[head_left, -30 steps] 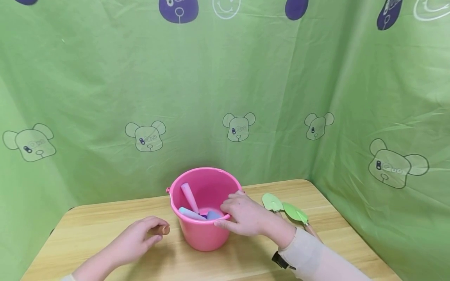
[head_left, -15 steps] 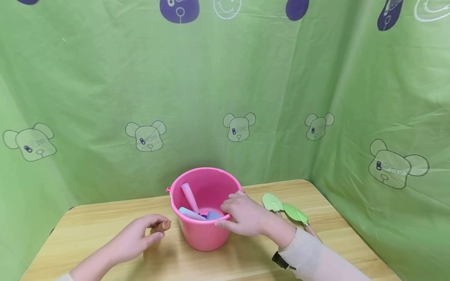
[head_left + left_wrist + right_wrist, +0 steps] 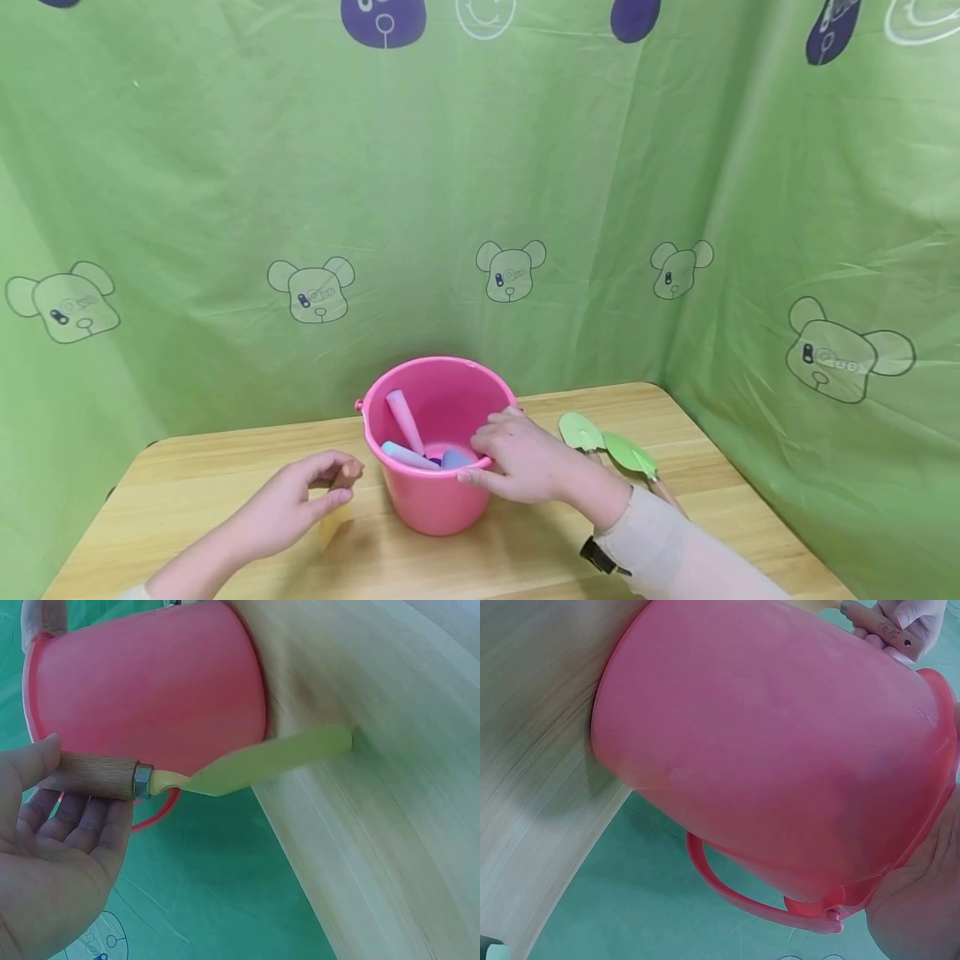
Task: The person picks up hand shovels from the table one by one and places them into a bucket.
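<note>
- The deep pink plastic bucket (image 3: 442,504) stands upright on the pale wood-grain worktop (image 3: 202,483), with its curved pink handle (image 3: 742,898) hanging on its far side.
- The left hand (image 3: 288,508), just left of the bucket, pinches the brown wooden grip of a small yellow-bladed trowel (image 3: 262,763); the hand itself is apart from the bucket.
- This trowel is outside the bucket, blade angled down to the worktop; whether its tip touches the surface is unclear.
- The right hand (image 3: 521,458) grips the bucket's near-right rim, fingers over the edge inside and thumb outside.
- Within the bucket, a pink rounded handle (image 3: 405,422) leans up along the left wall, a light-blue one (image 3: 408,456) lies near the front rim, and a grey-blue piece (image 3: 455,459) sits beside it.
- Right of the bucket lie a pale-green trowel (image 3: 581,432) and a brighter green trowel (image 3: 628,454), blades close together.
- Behind the bucket hangs green cloth (image 3: 420,183) printed with bear heads.
</note>
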`<act>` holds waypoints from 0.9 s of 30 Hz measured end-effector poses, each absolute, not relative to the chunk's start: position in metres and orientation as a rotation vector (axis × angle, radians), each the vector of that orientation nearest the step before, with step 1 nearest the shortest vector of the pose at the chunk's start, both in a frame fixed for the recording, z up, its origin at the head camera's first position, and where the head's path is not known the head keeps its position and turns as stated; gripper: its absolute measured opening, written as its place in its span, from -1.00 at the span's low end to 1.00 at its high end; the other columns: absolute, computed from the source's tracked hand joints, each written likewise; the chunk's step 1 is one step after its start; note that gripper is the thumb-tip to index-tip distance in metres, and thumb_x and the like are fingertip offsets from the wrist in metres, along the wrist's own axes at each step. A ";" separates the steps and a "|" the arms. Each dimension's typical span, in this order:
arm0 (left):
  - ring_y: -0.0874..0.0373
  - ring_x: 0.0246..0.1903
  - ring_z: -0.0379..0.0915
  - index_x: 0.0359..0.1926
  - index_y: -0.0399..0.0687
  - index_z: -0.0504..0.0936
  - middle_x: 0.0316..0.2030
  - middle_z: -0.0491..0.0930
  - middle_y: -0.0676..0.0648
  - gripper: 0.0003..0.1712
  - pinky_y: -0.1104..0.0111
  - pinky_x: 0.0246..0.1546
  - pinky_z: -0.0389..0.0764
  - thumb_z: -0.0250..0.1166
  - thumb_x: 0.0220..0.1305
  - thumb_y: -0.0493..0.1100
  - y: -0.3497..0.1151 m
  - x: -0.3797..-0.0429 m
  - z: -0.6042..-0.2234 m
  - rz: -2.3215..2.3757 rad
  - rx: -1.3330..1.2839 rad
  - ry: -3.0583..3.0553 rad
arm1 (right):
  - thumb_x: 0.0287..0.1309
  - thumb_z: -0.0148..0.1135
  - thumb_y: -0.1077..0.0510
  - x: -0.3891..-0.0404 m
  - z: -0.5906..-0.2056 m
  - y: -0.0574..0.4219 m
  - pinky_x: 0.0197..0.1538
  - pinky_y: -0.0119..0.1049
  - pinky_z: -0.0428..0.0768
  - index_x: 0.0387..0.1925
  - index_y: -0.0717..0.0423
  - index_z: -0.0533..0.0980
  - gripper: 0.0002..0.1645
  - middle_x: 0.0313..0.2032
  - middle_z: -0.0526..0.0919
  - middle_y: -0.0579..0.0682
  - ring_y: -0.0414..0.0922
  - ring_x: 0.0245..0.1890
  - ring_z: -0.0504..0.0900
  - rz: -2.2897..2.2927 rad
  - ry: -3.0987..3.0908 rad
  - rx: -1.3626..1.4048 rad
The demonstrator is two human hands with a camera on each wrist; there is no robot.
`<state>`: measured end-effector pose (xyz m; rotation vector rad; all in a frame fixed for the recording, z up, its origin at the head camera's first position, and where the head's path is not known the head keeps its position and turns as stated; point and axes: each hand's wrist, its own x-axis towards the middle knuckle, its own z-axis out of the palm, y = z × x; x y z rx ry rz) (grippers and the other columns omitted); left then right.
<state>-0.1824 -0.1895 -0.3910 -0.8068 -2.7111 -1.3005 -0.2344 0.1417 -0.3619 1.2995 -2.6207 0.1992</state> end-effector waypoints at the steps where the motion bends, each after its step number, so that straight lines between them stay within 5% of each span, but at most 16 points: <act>1: 0.22 -0.13 0.46 -0.10 0.26 0.46 -0.19 0.54 0.20 -0.80 0.27 -0.05 0.49 0.18 0.25 0.01 -0.189 -0.183 -0.391 -1.307 -0.810 -2.702 | 0.18 -0.27 -0.49 -0.234 -0.362 0.142 -0.15 -0.29 0.21 -0.63 -0.21 0.23 -0.43 -0.65 0.25 -0.26 -0.24 -0.44 0.23 0.199 -2.621 1.299; 17: 0.10 -0.10 0.49 -0.03 -0.05 0.45 -0.05 0.55 -0.03 -0.69 0.32 -0.11 0.53 0.18 0.25 -0.06 -0.186 -0.179 -0.387 -1.468 -0.765 -2.645 | 0.20 -0.27 -0.47 -0.234 -0.362 0.142 -0.16 -0.30 0.23 -0.63 -0.20 0.23 -0.44 -0.65 0.24 -0.26 -0.24 -0.44 0.22 0.197 -2.608 1.304; 27: 0.17 -0.14 0.51 -0.06 0.01 0.46 -0.06 0.56 0.00 -0.74 0.30 -0.12 0.53 0.18 0.25 -0.06 -0.185 -0.178 -0.390 -1.468 -0.749 -2.612 | 0.20 -0.28 -0.47 -0.234 -0.363 0.142 -0.16 -0.30 0.22 -0.63 -0.21 0.23 -0.44 -0.65 0.24 -0.26 -0.24 -0.45 0.22 0.192 -2.602 1.314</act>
